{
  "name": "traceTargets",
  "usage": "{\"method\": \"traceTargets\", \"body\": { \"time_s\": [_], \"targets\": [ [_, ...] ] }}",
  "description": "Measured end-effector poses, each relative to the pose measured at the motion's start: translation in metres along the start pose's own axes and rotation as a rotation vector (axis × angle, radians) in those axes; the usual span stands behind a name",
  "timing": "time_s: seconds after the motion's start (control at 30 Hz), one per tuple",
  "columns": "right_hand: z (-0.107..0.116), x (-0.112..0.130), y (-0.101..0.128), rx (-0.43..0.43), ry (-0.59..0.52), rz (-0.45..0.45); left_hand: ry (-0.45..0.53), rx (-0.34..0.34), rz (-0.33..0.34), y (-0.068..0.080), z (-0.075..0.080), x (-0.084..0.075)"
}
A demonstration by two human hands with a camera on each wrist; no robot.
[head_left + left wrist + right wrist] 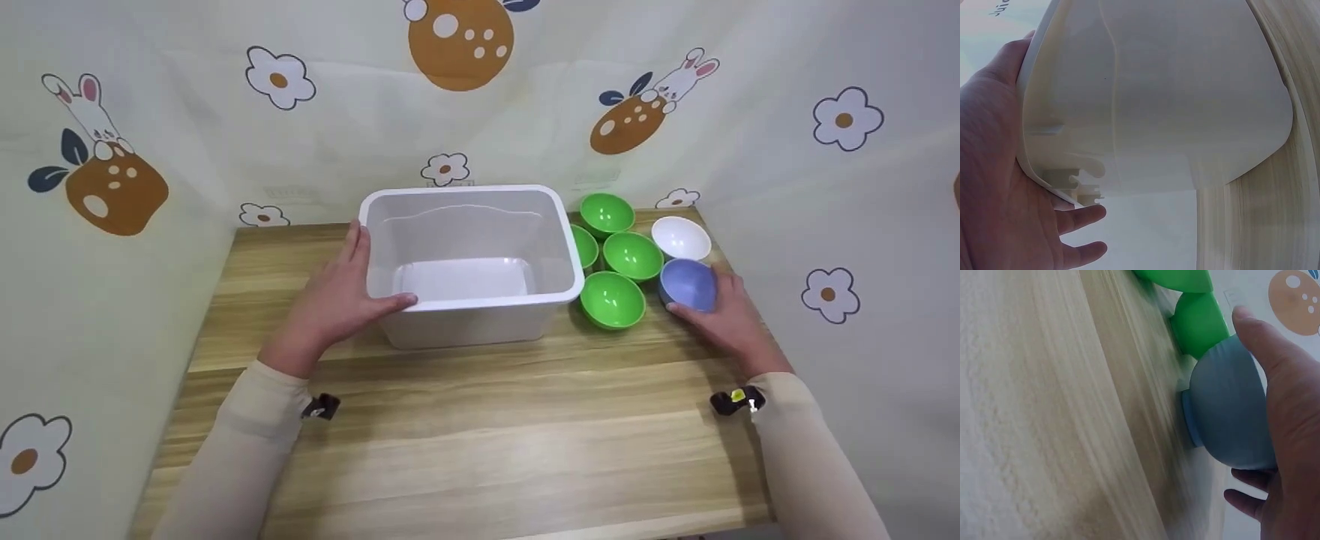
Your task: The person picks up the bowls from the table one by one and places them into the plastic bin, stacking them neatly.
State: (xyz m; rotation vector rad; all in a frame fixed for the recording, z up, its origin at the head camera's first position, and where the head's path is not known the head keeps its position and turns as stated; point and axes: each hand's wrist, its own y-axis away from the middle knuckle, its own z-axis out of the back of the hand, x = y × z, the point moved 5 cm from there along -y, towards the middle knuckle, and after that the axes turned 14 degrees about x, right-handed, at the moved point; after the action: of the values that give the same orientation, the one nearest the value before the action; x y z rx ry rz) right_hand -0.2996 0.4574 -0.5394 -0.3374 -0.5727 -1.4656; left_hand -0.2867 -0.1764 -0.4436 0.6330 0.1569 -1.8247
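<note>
A large white plastic bin (pixel 465 322) stands upright on the table. My left hand (pixel 334 300) rests against its near left corner, thumb lying over the front rim and fingers stretched along the left side. In the left wrist view, two straight fingers (pixel 1084 254) stick out clear of the bin. My right hand (pixel 727 319) holds a blue bowl (pixel 688 285) by its sides, thumb at the near left and fingers on the right. The blue bowl (pixel 1227 405) looks upright; whether its foot touches the table cannot be told.
Several green bowls (pixel 613 300) sit close together right of the bin, one partly hidden by it. A white bowl (pixel 681 238) is just behind the blue one. The wooden table (pixel 480 435) meets patterned cloth walls (pixel 337 135) at the back and sides.
</note>
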Motion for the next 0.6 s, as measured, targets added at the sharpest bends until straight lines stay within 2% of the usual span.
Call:
{"method": "traceTargets", "body": {
  "time_s": [0.3, 0.6],
  "targets": [
    [-0.0021, -0.0038, -0.0027, -0.042, -0.031, 0.062, -0.004, 0.008, 0.006, 0.0033, 0.0019, -0.001],
    [-0.0043, -0.0094, -0.007, -0.068, -0.063, 0.077, -0.002, 0.003, 0.009, 0.0016, 0.002, -0.0011]
  ]
}}
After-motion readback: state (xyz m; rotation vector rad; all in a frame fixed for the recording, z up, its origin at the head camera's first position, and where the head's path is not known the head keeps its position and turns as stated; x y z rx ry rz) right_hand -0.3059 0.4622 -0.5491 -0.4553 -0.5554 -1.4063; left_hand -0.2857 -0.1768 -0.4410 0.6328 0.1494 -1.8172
